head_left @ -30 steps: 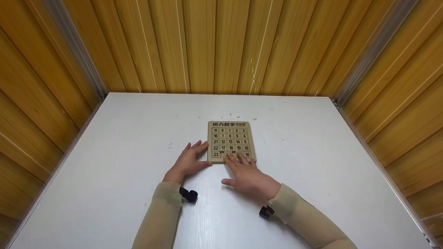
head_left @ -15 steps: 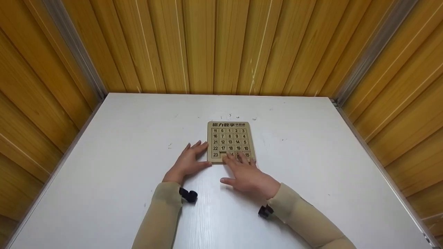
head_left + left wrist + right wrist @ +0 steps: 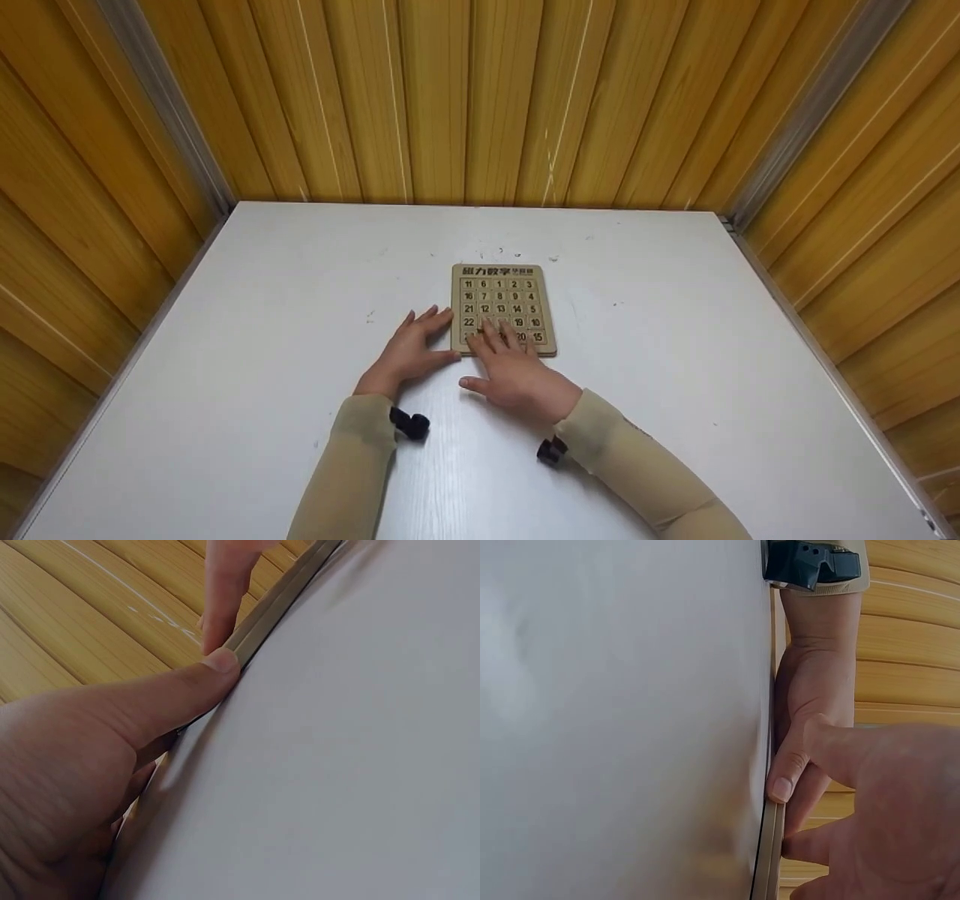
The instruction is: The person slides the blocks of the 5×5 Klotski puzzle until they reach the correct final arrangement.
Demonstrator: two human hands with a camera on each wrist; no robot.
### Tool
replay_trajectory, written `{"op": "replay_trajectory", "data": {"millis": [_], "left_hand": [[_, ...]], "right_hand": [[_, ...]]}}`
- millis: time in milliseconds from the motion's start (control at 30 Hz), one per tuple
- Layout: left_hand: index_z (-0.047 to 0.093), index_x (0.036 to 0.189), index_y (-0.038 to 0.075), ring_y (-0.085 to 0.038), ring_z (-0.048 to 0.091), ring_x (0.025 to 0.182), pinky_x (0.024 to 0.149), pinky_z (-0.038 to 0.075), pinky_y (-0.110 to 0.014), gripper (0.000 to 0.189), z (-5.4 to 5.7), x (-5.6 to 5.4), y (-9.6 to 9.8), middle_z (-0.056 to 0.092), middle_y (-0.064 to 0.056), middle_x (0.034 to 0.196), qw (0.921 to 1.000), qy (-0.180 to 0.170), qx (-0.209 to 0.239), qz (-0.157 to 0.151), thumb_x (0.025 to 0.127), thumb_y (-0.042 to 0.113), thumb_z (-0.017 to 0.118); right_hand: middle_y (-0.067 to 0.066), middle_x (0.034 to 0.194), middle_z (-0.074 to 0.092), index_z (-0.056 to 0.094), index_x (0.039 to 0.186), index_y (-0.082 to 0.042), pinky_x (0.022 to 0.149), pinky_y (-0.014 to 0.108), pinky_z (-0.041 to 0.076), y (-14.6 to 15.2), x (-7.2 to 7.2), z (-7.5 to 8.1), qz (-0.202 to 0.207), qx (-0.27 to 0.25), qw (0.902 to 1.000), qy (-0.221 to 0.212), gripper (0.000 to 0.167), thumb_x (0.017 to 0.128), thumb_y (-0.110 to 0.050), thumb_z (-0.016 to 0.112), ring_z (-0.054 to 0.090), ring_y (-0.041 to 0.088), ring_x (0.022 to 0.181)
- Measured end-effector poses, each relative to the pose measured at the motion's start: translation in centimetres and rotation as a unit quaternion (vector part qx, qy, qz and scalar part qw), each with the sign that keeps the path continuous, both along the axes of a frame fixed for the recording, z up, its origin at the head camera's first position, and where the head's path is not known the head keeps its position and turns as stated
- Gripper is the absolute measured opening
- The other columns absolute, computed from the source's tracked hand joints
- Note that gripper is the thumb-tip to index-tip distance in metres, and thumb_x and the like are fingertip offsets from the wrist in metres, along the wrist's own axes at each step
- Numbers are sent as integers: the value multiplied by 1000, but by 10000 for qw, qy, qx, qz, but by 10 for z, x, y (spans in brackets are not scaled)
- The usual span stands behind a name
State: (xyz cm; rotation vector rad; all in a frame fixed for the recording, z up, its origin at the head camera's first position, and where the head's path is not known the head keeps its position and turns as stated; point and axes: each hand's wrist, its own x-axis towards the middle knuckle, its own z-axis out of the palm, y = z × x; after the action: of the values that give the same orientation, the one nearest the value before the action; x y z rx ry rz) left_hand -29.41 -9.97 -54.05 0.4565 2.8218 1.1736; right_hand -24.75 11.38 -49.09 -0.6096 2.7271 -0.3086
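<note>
A wooden number sliding puzzle (image 3: 501,296) lies flat on the white table, its numbered tiles facing up. My left hand (image 3: 409,349) rests against its near left corner, fingers along the left edge and thumb at the front edge. In the left wrist view that thumb (image 3: 184,690) presses the puzzle's side (image 3: 274,615). My right hand (image 3: 521,379) reaches over the front edge, fingers spread and fingertips on the lower tiles. Those fingers hide parts of the two bottom rows; tiles 20 and 15 show to their right. The right thumb sticks out to the left, off the puzzle.
The white tabletop (image 3: 300,300) spreads around the puzzle, with small dark marks behind it. Yellow wood-look panels (image 3: 480,97) stand at the back and both sides. A small black device (image 3: 409,424) is strapped to each wrist.
Bottom-row tiles slid right under my right fingers, leaving a gap beside 23. Then the right hand shifted left, its fingertips now over 23 and the 17–18 area. My left hand stayed put.
</note>
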Motion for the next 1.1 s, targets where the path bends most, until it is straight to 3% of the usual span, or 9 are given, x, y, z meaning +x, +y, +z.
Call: {"op": "replay_trajectory", "data": {"millis": [367, 733, 1100], "left_hand": [[46, 156, 20, -21, 25, 160, 136, 5, -45, 81, 1, -1, 3, 43, 3, 163, 9998, -139, -124, 87, 85, 37, 84], [47, 155, 20, -22, 24, 160, 135, 6, -48, 81, 0, -1, 2, 44, 3, 162, 9998, -155, -45, 135, 85, 37, 84], [47, 155, 19, -26, 24, 160, 135, 8, -50, 81, 0, -2, 2, 42, -2, 163, 9998, -132, -102, 95, 85, 37, 84]], "right_hand": [[8, 175, -8, 18, 166, -28, 127, 73, 2, 18, 0, -1, -103, -117, 9999, 8, 81, 101, -65, 48, -7, 38, 162], [10, 175, -7, 20, 166, -27, 129, 70, 0, 27, 2, 3, -147, -66, 9999, 51, 80, 101, -65, 47, -10, 37, 162], [9, 175, -9, 20, 166, -30, 129, 68, 3, 10, -20, 4, -323, -333, 9989, 49, 80, 100, -68, 45, -7, 38, 162]]}}
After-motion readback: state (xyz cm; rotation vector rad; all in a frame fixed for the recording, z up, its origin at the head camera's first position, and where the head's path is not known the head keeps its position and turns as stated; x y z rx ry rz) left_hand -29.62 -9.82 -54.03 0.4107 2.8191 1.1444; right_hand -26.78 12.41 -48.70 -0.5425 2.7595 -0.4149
